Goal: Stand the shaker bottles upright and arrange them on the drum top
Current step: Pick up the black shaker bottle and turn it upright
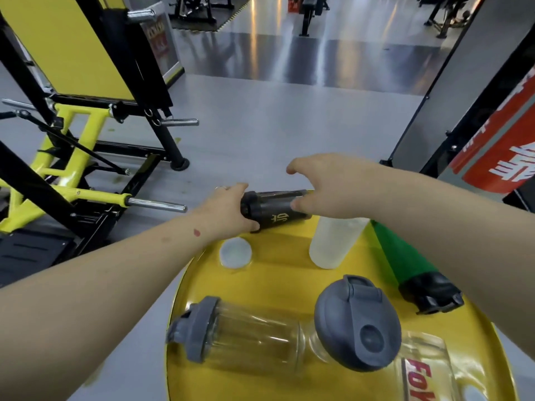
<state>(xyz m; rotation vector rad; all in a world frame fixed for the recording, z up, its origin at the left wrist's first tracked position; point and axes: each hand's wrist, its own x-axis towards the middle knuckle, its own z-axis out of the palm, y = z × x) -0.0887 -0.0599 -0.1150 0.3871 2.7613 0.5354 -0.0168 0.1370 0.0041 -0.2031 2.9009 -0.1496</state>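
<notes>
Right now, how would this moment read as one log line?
left hand: on black shaker bottle lid end | right hand: over body | bottle: lying on yellow drum top

Glossy grey gym floor [260,125], yellow-black machine [75,111]

Black shaker bottle [275,208] lying sideways, seemingly on drum top [278,273].

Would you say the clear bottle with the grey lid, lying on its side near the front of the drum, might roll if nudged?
Probably: the clear bottle lies on its round side near the drum top's rim. Its lid's protruding flap might check rolling. It looks empty, so likely light.
</notes>
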